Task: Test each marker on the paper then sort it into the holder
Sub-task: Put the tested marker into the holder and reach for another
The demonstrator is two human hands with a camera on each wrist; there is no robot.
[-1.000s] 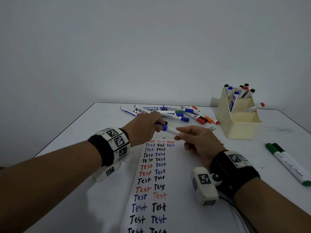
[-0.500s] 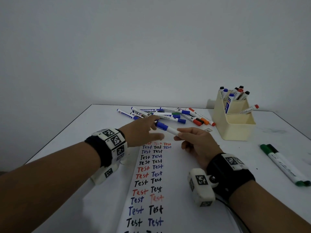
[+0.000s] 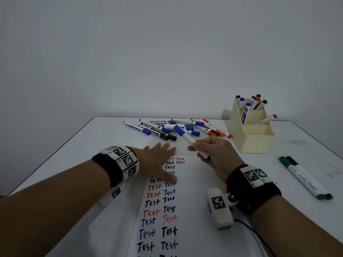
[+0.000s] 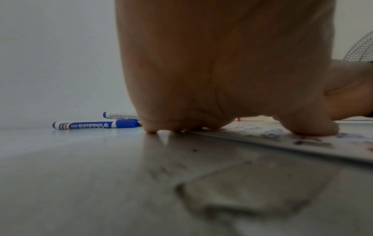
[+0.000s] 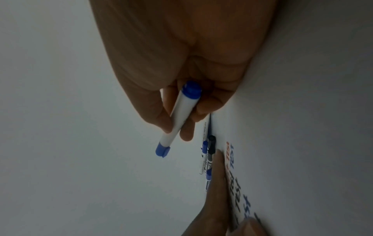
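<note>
My left hand [image 3: 157,162] lies flat with fingers spread, pressing the paper [image 3: 187,210] down. My right hand [image 3: 213,154] pinches the capped blue marker [image 3: 187,140], its long axis running up and away to the left. The holder [image 3: 256,143] stands farther off to the right, nearer my right hand, so I judge that hand should deliver it.

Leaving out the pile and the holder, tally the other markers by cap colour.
blue-capped marker, held in the right hand: 1
green-capped marker, on the table right of the holder: 1
darker-capped marker beside it, dark green or black: 1
Total: 3
</note>
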